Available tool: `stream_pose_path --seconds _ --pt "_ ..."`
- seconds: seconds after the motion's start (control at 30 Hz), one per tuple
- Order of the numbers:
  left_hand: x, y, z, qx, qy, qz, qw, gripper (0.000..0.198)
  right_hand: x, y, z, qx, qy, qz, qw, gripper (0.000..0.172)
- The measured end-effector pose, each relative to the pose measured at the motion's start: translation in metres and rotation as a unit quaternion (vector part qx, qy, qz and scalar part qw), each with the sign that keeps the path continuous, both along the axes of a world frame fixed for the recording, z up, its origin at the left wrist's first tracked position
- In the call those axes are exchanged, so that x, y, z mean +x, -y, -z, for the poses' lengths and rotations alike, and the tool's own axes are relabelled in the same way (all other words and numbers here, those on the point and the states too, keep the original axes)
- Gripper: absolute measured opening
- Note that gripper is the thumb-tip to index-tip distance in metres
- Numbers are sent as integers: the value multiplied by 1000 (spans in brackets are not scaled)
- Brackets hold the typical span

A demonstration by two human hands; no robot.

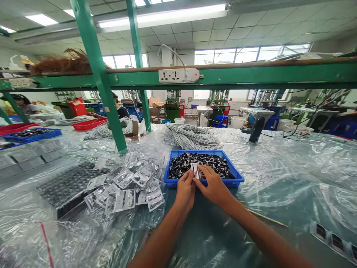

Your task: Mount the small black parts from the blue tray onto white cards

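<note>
Over the front of a blue tray point(241, 180) I hold a small white packet point(194, 167) with dark print or a dark part on it. My left hand point(186, 188) pinches its lower left side between thumb and fingers. On the packet's right side rest the bent fingers and thumb of my right hand point(212, 185), closed on its edge. Many small black parts with shiny metal bits point(178, 162) fill the tray beneath. To the left lies a loose pile of flat clear-and-white packets point(125, 199).
Left of the pile stands a block of dark parts under clear plastic point(68, 186). Coiled grey cable point(192, 137) lies behind the tray. A green post point(102, 82) rises at the left. A thin stick point(264, 216) and a black-windowed strip point(334, 240) lie right. Plastic film covers the table.
</note>
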State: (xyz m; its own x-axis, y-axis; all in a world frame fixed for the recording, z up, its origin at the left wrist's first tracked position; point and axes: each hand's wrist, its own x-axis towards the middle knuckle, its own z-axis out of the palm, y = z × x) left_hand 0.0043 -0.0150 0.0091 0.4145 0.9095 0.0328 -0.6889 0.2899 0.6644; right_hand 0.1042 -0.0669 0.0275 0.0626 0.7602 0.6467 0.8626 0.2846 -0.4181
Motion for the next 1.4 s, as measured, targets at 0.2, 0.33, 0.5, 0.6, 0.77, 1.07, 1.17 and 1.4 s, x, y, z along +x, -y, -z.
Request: stream_pose_path --seconds 0.2,0.33,0.5,0.6,0.77,1.07,1.17,1.4 --pt "-18 -30 -10 -24 36 -23 999 22 -10 -32 -14 -17 -105 -84 991 25" --pt "-24 -34 -13 43 -26 -36 998 30 -11 -33 -22 -51 -58 -82 994 22" --pt "-21 -30 -6 113 -187 -151 964 30 -23 -27 -30 -193 94 86 973 25" --pt "-23 -34 -1 134 -259 -217 932 27 -18 -24 -40 -256 105 94 956 27" --pt "-33 -51 -1 44 -217 -241 945 20 9 -23 -45 -292 131 135 938 25" --pt "-24 -32 -12 31 -53 -48 997 32 -10 -28 -13 -24 88 -20 996 36" --pt "-26 -30 -12 39 -75 -44 995 38 -16 -28 -8 -16 95 -47 994 39" --pt "-30 -37 -8 33 -81 -69 994 43 -17 -35 3 11 -7 -66 998 40"
